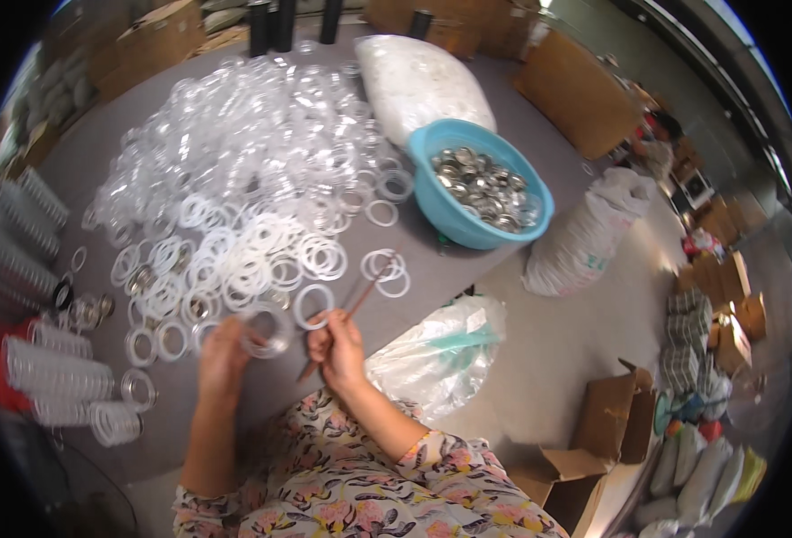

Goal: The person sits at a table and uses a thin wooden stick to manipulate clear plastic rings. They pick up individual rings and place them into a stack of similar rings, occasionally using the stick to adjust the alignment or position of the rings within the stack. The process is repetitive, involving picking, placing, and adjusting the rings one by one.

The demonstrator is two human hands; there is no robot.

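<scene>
My left hand (223, 352), blurred by motion, has its fingers closed at the edge of a clear round plastic ring-shaped piece (285, 337). To its right, my right hand (339, 348) grips a thin reddish-brown stick (362, 296) that slants up to the right. A white ring (298, 307) stands just above the right fingers, seemingly pinched with the stick. The stick's upper end reaches two loose white rings (403, 285). Beyond both hands spreads a pile of white rings (266, 235), and behind it a large heap of clear plastic pieces (234, 125).
A blue basin (427, 193) of small metallic round parts stands right of the heap, before a filled white plastic bag (423, 81). Stacked clear rings (60, 372) line the table's left side. On the floor are a white sack (584, 238), a plastic bag (441, 359) and an open carton (606, 412).
</scene>
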